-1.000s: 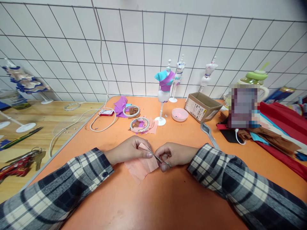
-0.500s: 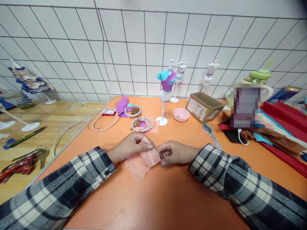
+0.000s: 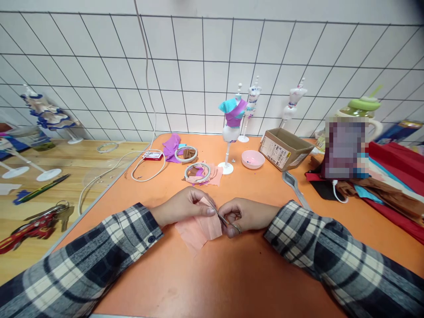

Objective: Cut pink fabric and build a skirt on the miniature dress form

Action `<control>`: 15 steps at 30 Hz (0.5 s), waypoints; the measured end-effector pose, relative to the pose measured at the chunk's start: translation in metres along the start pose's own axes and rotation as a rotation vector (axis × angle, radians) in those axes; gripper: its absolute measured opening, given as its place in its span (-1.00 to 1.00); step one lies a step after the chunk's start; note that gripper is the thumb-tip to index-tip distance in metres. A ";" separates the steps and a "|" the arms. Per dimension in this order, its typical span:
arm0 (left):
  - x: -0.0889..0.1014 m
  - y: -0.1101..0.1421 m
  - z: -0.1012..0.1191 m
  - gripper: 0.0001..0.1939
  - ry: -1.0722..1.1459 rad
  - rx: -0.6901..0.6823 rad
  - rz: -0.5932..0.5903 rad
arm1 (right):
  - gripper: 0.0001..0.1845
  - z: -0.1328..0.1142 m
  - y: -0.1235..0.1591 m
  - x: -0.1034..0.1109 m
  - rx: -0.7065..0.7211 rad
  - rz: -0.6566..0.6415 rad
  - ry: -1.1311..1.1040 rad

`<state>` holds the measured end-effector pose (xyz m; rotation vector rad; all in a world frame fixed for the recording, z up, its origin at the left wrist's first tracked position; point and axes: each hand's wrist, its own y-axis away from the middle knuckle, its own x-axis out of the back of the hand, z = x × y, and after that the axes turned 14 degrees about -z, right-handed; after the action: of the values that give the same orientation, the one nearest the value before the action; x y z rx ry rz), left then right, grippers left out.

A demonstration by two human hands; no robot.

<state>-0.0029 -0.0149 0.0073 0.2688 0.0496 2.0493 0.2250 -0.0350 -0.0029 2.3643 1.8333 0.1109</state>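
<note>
Left hand (image 3: 185, 204) pinching peach fabric (image 3: 198, 231), right hand (image 3: 244, 214) gripping scissors (image 3: 224, 219), table edge (image 3: 100, 197) well apart

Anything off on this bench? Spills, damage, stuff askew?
Mildly: a thin white cable lies looped across the edge between the pale wooden table and the orange tabletop, where it might snag. Pixelation covers the dark rectangular object at right, hiding its details. No spill or clear damage shows.
</note>
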 end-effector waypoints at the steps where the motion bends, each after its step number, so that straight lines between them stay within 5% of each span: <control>1: 0.000 0.000 -0.001 -0.71 -0.004 0.007 -0.009 | -0.53 0.000 0.000 0.000 -0.010 0.000 0.008; 15: -0.002 0.003 0.001 -0.71 0.063 -0.035 0.169 | -0.56 0.005 -0.002 0.002 0.035 0.069 0.034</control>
<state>-0.0048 -0.0180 0.0083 0.1915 0.0307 2.2241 0.2241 -0.0323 -0.0079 2.4643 1.7833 0.1288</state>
